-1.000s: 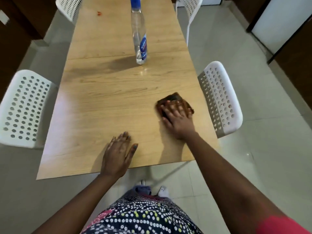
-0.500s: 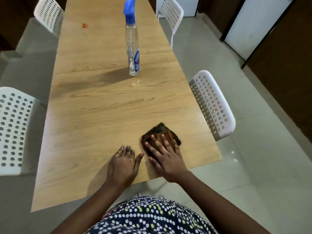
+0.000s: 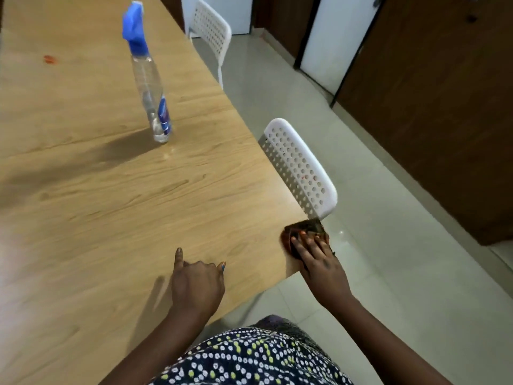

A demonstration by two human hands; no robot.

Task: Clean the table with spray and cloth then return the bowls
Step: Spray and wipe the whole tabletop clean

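A long wooden table (image 3: 116, 195) fills the left of the head view. At its near right corner lies a dark brown cloth (image 3: 305, 227), and my right hand (image 3: 319, 262) presses flat on it with straight fingers. My left hand (image 3: 197, 284) rests on the table near the front edge, index finger and thumb out, the other fingers curled, holding nothing. A clear spray bottle (image 3: 151, 87) with a blue trigger head stands upright farther up the table. No bowls are in view.
A white perforated chair (image 3: 302, 168) stands against the table's right side just beyond the cloth, and another white chair (image 3: 212, 26) farther back. A small red speck (image 3: 50, 59) lies on the far left of the tabletop. Tiled floor and dark wooden doors lie to the right.
My right hand slid the cloth toward me, then right to the table's near right corner. My left hand curled its fingers, index extended. The view swung right.
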